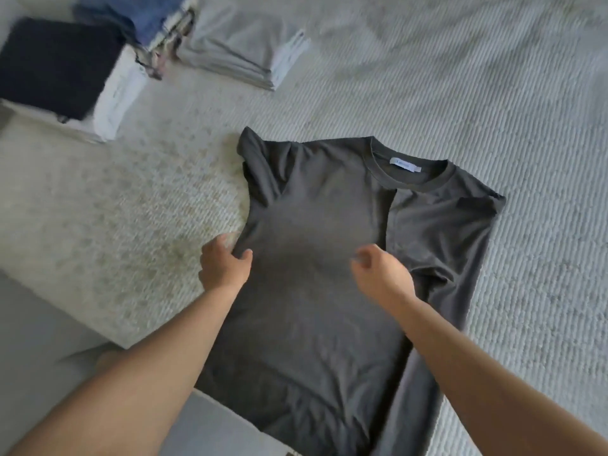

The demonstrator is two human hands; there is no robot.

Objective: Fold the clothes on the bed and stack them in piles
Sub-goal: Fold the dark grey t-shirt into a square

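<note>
The dark grey T-shirt (316, 258) lies flat on the ribbed bedspread (493, 93), hem overhanging the bed's near edge. The left hand (223, 264) pinches the shirt's left side edge. The right hand (381, 274), fingers curled, apparently pinches fabric at mid-chest; blur prevents confirmation. Folded piles (237, 51) lie beyond the shirt's left shoulder.

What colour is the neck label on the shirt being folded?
White, with faint blue print too blurred to read: label inside the dark grey shirt collar, head view.

Dark grey T-shirt (316, 258): matt soft knit cloth. Bedspread (460, 93): ribbed, rough-textured pale fabric.
</note>
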